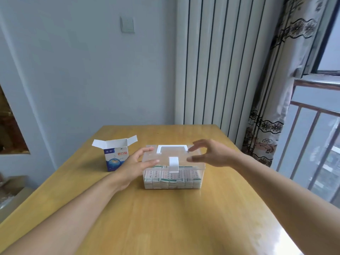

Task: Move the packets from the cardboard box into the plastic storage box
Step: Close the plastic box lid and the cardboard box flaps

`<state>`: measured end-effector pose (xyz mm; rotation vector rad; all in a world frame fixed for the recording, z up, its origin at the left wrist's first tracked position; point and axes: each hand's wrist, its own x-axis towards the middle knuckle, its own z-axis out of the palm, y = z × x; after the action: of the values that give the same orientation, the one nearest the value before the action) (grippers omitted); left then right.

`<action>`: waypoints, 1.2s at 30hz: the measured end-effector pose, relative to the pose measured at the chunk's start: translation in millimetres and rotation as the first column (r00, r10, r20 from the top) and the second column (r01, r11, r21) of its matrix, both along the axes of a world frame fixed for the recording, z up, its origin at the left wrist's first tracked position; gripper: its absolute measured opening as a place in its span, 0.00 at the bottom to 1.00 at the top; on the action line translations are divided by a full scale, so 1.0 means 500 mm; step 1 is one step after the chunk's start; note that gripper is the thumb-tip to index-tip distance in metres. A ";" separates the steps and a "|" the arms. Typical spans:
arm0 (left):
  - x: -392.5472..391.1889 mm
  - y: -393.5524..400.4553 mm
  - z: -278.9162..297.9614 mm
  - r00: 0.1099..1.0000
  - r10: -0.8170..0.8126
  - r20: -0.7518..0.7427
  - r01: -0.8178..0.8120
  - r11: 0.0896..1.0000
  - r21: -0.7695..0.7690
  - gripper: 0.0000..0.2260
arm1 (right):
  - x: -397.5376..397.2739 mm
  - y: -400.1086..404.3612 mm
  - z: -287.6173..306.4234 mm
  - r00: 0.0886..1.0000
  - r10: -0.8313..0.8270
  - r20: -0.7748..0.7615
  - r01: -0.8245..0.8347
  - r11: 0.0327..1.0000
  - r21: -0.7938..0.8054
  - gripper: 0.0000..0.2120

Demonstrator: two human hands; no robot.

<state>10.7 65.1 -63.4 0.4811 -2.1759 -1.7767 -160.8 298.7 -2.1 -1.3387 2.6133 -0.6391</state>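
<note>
A clear plastic storage box (197, 174) stands in the middle of the wooden table, its lid down with a white latch (173, 163) at the front and a white handle (172, 149) on top. Rows of white and green packets (171, 178) fill it. My left hand (135, 165) is at its left side with straight fingers by the lid edge. My right hand (209, 153) hovers over the right of the lid, fingers spread, holding nothing. The blue and white cardboard box (115, 157) stands to the left with its top flaps open; its inside is hidden.
The wooden table (165, 218) stretches toward me from the box. A white radiator (217, 61) and a patterned curtain (279, 89) stand behind and to the right. A window railing (316, 129) is at the far right.
</note>
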 end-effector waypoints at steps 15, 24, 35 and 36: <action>-0.011 -0.017 -0.010 0.998 -0.058 0.005 0.058 0.998 0.024 0.28 | 0.126 -0.095 -0.067 0.957 -0.098 -0.274 0.087 0.995 -0.051 0.40; 0.002 -0.055 -0.020 0.986 0.163 -0.034 -0.165 0.983 -0.076 0.22 | 0.053 -0.151 -0.068 0.941 -0.147 -0.304 0.141 0.989 -0.044 0.34; 0.076 -0.239 -0.054 0.675 0.737 -0.014 -0.735 0.672 -0.091 0.28 | -0.027 -0.196 -0.054 0.977 -0.135 -0.165 0.131 0.991 -0.031 0.34; 0.067 -0.246 -0.058 0.707 0.706 0.028 -0.703 0.707 -0.079 0.34 | -0.028 -0.197 -0.052 0.977 -0.132 -0.166 0.130 0.991 -0.021 0.34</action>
<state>44.2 -58.1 -92.4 1.1766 -1.6993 -1.2563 -174.9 200.3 -28.2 -1.2826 2.8549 -0.5815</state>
